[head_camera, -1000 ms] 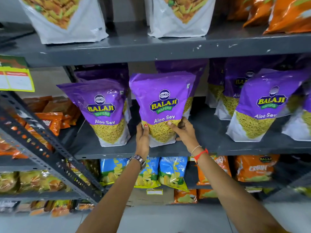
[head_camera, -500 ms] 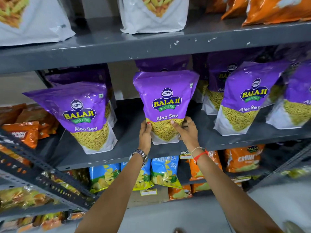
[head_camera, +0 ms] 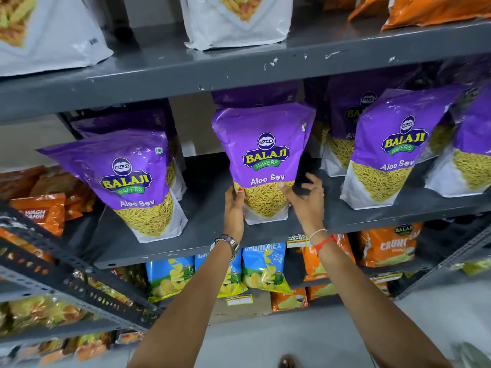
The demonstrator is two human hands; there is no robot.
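A purple Balaji Aloo Sev bag (head_camera: 265,144) stands upright in the middle of the grey metal shelf (head_camera: 207,235). My left hand (head_camera: 233,208) grips its lower left edge, with the thumb on the front of the pack. To the right of the bag's base is my right hand (head_camera: 305,203). Its fingers are spread and off the pack, and only the thumb touches the yellow front panel. More purple bags stand behind this one.
Matching purple bags stand to the left (head_camera: 127,176) and right (head_camera: 396,144). White bags (head_camera: 239,22) sit on the upper shelf (head_camera: 239,70) close overhead. Blue chip bags (head_camera: 263,266) and orange bags (head_camera: 385,245) fill the shelf below. A slotted rack (head_camera: 53,261) juts out at left.
The bag has settled upright on the shelf. My right hand has loosened its hold and spread its fingers to the right, while my left hand keeps its grip. The view has shifted leftward.
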